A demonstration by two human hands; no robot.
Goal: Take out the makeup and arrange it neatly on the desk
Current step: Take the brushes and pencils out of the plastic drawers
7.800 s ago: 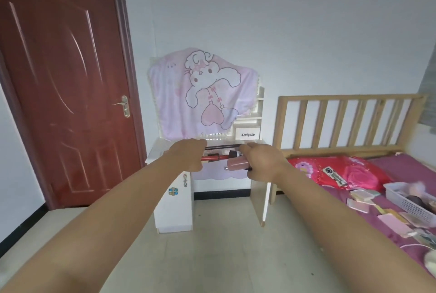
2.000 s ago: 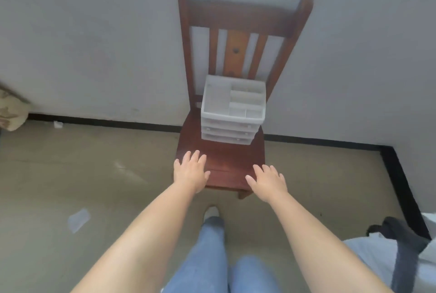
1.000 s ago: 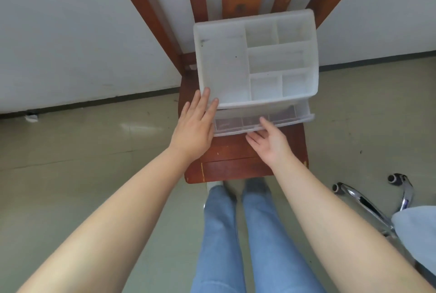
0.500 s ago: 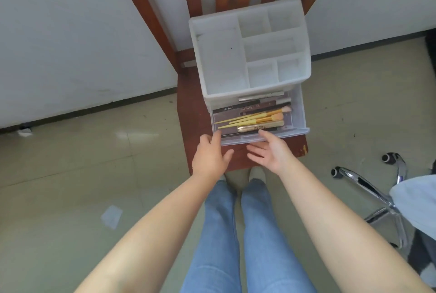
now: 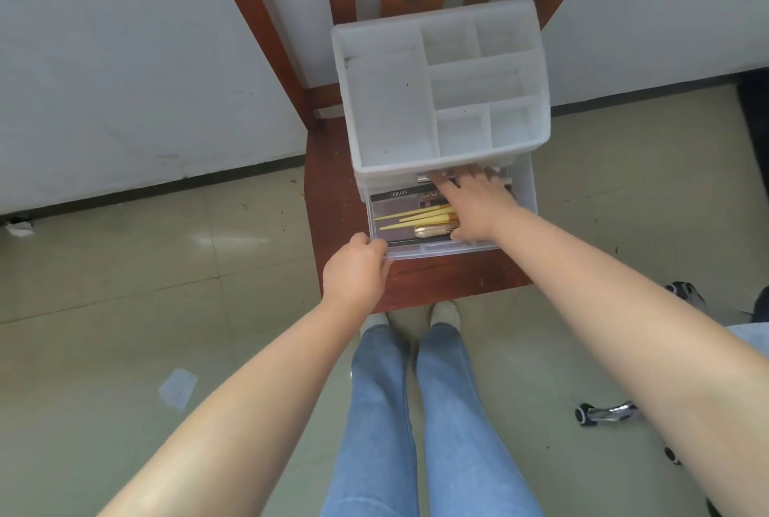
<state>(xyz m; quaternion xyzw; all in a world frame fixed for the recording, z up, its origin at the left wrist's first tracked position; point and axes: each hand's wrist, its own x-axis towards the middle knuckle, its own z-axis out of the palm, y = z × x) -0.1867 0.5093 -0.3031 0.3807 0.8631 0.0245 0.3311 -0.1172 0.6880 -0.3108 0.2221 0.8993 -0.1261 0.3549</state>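
A white plastic organizer (image 5: 387, 108) with bare top compartments stands on a red-brown wooden chair (image 5: 333, 191). Its clear top drawer (image 5: 441, 252) is pulled out toward me. Inside lie several yellow brush handles (image 5: 416, 216), a gold tube (image 5: 432, 230), a dark palette box (image 5: 395, 196) and a silver stick (image 5: 430, 177) at the back. My left hand (image 5: 358, 266) grips the drawer's front left corner with curled fingers. My right hand (image 5: 474, 204) reaches into the drawer, fingers stretched over the makeup and touching the silver stick; it hides the brush heads.
The chair stands against a white wall with a dark baseboard. My legs in blue jeans (image 5: 416, 412) are right in front of the seat. An office chair's chrome base with casters (image 5: 603, 412) lies at the right. A paper scrap (image 5: 178, 387) lies on the tiled floor.
My right hand has gone from the drawer's front edge into the drawer, over the makeup. My left hand has closed on the drawer's front left corner. The view has moved closer.
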